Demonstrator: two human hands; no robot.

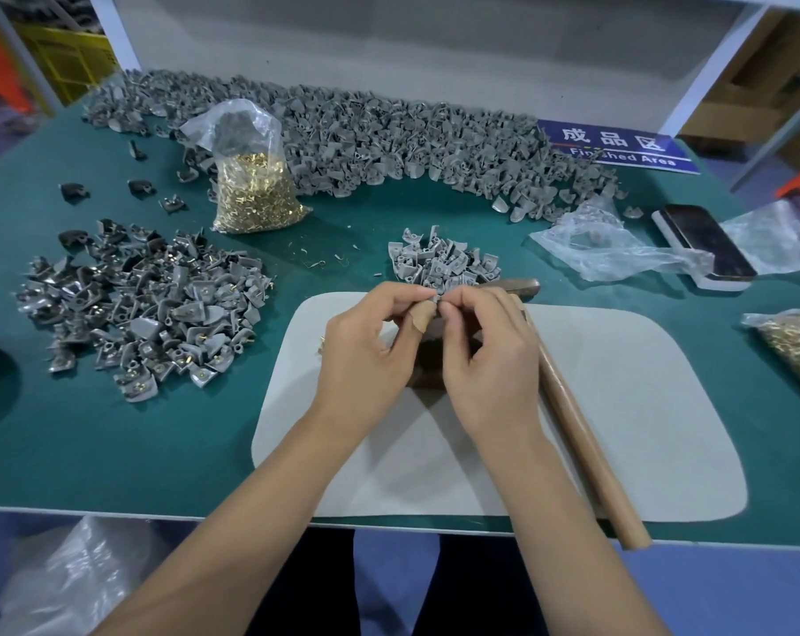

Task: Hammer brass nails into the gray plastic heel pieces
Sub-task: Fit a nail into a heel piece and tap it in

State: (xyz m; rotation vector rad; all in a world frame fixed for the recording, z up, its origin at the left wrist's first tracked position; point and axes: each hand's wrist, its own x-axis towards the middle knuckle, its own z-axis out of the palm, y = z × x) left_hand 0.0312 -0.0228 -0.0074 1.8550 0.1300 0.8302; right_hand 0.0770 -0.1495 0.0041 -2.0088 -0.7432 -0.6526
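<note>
**Two hands pinch one heel piece over gray mat**

Left hand [370, 346] and right hand [485, 355] meet fingertip to fingertip, fingers curled, pinching a small gray plastic heel piece [436, 299] above the rounded felt-like mat [618, 406] on the green worktop [159, 452]. A wooden-handled hammer [586, 442] lies right; a clear bag of brass nails [255, 195] stands far left.

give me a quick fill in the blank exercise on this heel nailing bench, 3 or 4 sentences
1. The hammer lies on the pale ____ mat.
2. The pile of nailed heel pieces sits to the person's ____.
3. The upright clear bag holds brass ____.
4. Both the left hand and right hand pinch something small over a dark ____.

Missing words: gray; left; nails; block
</note>
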